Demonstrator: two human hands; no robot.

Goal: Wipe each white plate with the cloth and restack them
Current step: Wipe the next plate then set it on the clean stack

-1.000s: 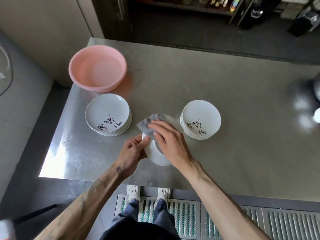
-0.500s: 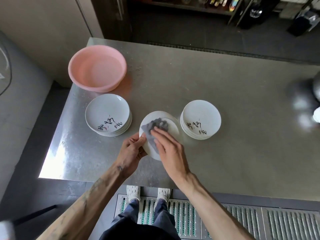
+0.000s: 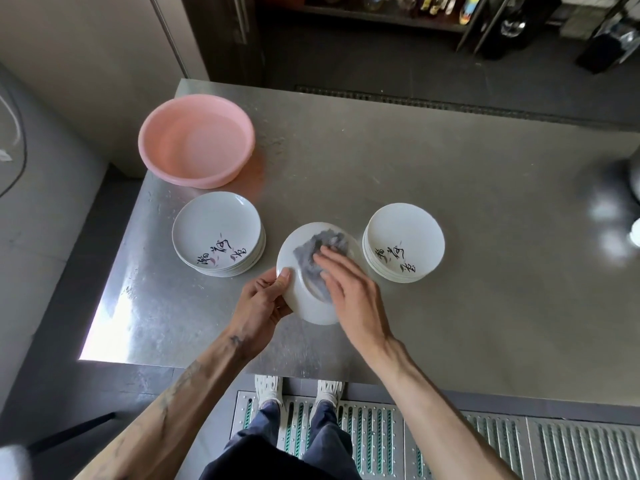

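Risks a slip: grips held plate [image 3: 300,308], tilted over the surface [image 3: 450,323], by its 9 o'clock rim alone, left hand [image 3: 263,303] fingers clamped there, thumb on top. Presses grey cloth [image 3: 310,259] into the middle with right hand [image 3: 349,289], fingers straight, slightly apart; too hard a push could lever it loose. Looks white, glossy, shallow. Sits between left stack [image 3: 216,230] at 10 o'clock and right stack [image 3: 403,237] at 2 o'clock.

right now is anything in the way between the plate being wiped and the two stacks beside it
Nothing visible. The left hand grips the plate by its rim, the right hand presses the cloth on it, and only bare table lies between it and the left stack or the right stack. Both tops are free.
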